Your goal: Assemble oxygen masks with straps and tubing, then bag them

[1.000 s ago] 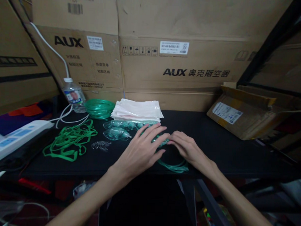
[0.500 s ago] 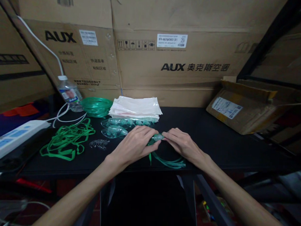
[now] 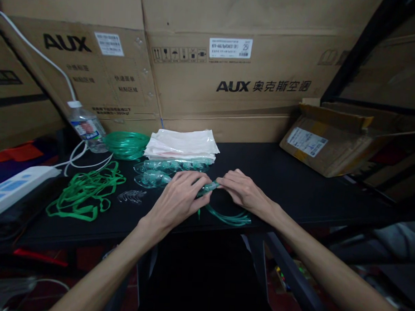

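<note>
My left hand (image 3: 186, 191) is closed around a clear green oxygen mask (image 3: 209, 187), most of which its fingers hide. At the mask's narrow end, my right hand (image 3: 242, 187) pinches with its fingertips; whether a tube end is between them I cannot make out. Below the hands, a curved bundle of thin green tubing (image 3: 234, 218) lies on the black table, and a short green strap end hangs under the mask. More clear green masks (image 3: 152, 178) lie in rows just left of and behind my left hand.
White plastic packets (image 3: 181, 143) are stacked behind the masks. On the left are a coil of green tubing (image 3: 126, 146), tangled green elastic straps (image 3: 87, 190), small clear pieces (image 3: 133, 197), a bottle (image 3: 87, 128) and a power strip (image 3: 17, 187). An open carton (image 3: 327, 139) stands at the right.
The view has shifted slightly, so everything sits a little further left and higher. My right fingertips look a little closer to the mask's narrow end; the left hand keeps its grip.
</note>
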`<state>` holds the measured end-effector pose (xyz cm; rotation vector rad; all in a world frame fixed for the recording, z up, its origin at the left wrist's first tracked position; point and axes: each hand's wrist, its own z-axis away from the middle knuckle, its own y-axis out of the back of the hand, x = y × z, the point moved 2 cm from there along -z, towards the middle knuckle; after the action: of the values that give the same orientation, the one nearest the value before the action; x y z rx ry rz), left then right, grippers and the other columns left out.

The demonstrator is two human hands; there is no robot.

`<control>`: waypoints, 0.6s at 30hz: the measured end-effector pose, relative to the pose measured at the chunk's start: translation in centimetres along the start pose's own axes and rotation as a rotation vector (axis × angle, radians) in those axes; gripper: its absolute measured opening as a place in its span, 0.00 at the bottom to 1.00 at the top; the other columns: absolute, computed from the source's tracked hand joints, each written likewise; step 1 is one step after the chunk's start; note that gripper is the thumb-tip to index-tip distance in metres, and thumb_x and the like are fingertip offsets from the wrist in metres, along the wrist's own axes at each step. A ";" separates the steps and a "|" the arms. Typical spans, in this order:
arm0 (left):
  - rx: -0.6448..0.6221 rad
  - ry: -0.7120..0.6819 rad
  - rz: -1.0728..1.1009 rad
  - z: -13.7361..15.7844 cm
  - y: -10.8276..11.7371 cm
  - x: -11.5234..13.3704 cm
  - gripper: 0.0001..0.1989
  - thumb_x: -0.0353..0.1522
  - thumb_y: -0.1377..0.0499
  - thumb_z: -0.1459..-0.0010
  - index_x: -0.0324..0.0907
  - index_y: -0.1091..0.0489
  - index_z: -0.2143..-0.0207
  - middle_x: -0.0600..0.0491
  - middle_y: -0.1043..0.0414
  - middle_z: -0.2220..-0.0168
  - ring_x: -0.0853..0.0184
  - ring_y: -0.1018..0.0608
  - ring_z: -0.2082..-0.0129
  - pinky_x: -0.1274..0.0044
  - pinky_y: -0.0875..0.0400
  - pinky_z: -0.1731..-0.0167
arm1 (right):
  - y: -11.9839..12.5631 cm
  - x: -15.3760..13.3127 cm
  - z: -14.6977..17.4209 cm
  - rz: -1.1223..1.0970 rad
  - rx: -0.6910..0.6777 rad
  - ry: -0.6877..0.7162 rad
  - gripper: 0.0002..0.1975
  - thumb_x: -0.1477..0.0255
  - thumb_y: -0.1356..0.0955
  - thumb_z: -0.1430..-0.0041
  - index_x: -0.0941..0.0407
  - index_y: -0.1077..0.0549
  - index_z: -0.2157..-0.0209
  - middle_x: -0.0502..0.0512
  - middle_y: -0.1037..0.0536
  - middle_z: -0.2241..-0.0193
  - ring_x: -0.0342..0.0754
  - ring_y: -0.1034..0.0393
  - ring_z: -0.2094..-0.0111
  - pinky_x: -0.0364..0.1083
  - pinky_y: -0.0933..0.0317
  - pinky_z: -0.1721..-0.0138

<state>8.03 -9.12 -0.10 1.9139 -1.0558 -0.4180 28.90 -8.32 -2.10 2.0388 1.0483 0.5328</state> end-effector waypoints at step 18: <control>-0.038 0.175 0.115 3.0 -0.5 -0.1 0.14 0.39 0.40 0.32 0.45 0.32 0.47 0.50 0.22 0.49 0.60 0.20 0.50 0.66 0.26 0.47 | 2.1 1.1 2.1 -0.104 -0.071 -0.220 0.10 0.66 0.30 0.32 0.52 0.20 0.52 0.58 0.19 0.57 0.55 0.25 0.55 0.58 0.32 0.50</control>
<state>6.31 -10.51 -2.24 1.8101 -1.0286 -0.2008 31.93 -9.15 -1.79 1.9189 0.9822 0.2800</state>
